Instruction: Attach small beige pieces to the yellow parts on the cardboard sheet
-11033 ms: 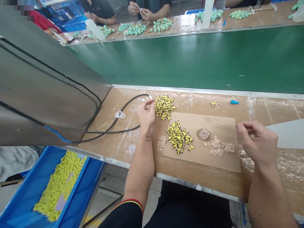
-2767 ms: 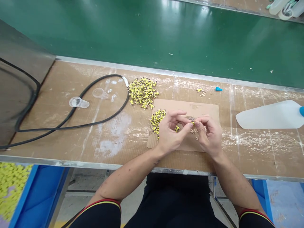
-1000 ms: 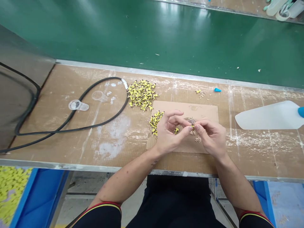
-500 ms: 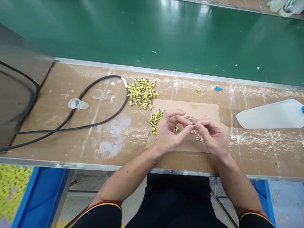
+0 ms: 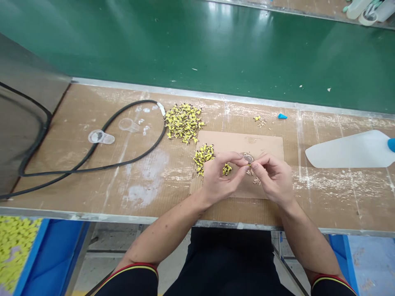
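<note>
Head view: both hands meet over a cardboard sheet (image 5: 265,144), fingertips just apart or touching, working on one tiny thing.
Left hand (image 5: 219,177): thumb and forefinger pinched nearly closed on the small piece, other fingers loosely curled.
Right hand (image 5: 274,179): thumb and forefinger pinched at the piece's other side; can't tell if a separate bit is in there too.
Small piece (image 5: 249,164): between the two sets of fingertips, yellow and dark showing, mostly hidden.
Round clear disc (image 5: 247,157): on the cardboard, just beyond the fingertips, partly covered.
Pale bits (image 5: 256,181): on the cardboard, below the fingertips, between the hands.
Near yellow-black pile (image 5: 202,159): beside left hand, on its outer side, partly hidden; more visible through the thumb gap.
Far yellow-black pile (image 5: 184,122): beyond left hand, outward.
Black cable (image 5: 135,158): looped well out from left hand.
Blue cap (image 5: 282,116): beyond right hand, well apart.
White bottle (image 5: 345,150): lying outward of right hand.
</note>
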`<state>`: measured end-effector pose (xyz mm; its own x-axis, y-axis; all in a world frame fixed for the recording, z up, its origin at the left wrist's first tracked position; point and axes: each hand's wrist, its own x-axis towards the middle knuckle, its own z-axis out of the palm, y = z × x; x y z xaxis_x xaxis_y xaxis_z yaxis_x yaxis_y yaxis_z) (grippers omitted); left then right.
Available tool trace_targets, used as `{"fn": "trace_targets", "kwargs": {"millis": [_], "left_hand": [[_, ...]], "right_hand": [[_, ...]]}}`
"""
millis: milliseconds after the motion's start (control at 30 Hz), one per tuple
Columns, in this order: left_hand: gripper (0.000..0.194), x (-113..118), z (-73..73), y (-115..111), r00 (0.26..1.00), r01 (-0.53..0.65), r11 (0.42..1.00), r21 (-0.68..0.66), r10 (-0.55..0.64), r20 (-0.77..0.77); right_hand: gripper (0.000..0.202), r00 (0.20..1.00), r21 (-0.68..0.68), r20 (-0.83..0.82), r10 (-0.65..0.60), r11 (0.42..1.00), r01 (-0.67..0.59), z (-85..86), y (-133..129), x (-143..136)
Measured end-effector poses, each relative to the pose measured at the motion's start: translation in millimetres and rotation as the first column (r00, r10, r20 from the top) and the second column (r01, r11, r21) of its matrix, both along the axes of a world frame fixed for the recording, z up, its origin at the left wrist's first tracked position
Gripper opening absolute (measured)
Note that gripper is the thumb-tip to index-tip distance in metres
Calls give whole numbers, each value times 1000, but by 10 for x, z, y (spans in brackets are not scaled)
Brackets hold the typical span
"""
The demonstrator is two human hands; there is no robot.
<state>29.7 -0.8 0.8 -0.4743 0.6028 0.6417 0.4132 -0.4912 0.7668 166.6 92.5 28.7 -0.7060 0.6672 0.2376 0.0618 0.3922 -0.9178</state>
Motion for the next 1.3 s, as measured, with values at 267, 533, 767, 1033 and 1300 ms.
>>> {"fn": "trace_targets", "kwargs": {"millis": [267, 533, 767, 1033, 1300], "left_hand": [[32, -1, 39, -37, 994, 21, 992, -121, -7, 113], [30, -11, 58, 7, 924, 176, 978, -107, -127, 361], [31, -97, 25, 37, 876, 232, 969, -82, -172, 450], [27, -84, 26, 33, 856, 316, 946, -68, -253, 450], [13, -804, -49, 21, 952, -297, 889, -349, 306, -31]], "right_hand": [[21, 999, -18, -3, 41, 999, -41, -7, -2, -11], [17, 1000, 36, -2, 15, 999, -15, 37, 11, -1], [14, 990, -3, -101, -100, 995, 100, 80, 35, 80], [22, 963, -127, -226, -149, 984, 123, 83, 50, 83], [21, 947, -13, -251, -200, 979, 203, 71, 254, 201]]}}
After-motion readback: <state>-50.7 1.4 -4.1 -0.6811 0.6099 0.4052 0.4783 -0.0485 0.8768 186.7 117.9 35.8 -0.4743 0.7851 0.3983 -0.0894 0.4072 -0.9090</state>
